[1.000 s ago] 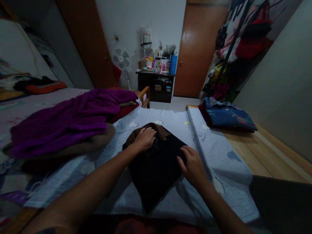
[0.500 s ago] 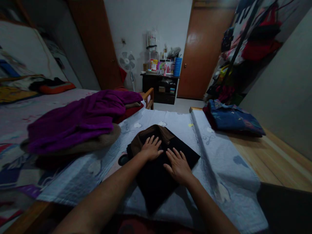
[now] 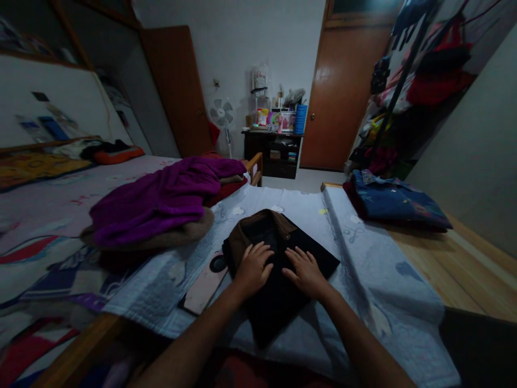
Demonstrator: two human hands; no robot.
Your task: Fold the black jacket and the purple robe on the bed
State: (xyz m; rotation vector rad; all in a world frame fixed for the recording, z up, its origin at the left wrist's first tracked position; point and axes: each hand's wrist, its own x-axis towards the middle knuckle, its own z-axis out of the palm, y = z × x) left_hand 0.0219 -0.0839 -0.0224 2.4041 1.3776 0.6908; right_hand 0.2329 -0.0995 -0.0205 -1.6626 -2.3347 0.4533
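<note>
A folded black shirt (image 3: pixel 270 307) with a brown collar lies in front of me on a pale blue patterned cloth (image 3: pixel 388 269). My left hand (image 3: pixel 253 268) rests on the shirt just below the collar, fingers stretched out. Beside it, my right hand (image 3: pixel 306 271) lies on the black fabric with its fingers spread. Neither hand grips anything. Partly hidden by my left forearm, a pinkish phone (image 3: pixel 205 283) with a round black camera part lies left of the shirt.
A purple garment (image 3: pixel 161 199) tops a clothes pile at left. A folded blue patterned shirt (image 3: pixel 398 196) lies on the wooden surface (image 3: pixel 444 258) at right. Farther back are a white fan (image 3: pixel 222 113), a dark cabinet (image 3: pixel 254 148) and a wooden door (image 3: pixel 335 97).
My left hand has slid down from the collar toward me. The right hand stays on the shirt. The view has shifted slightly left, and more of the phone shows.
</note>
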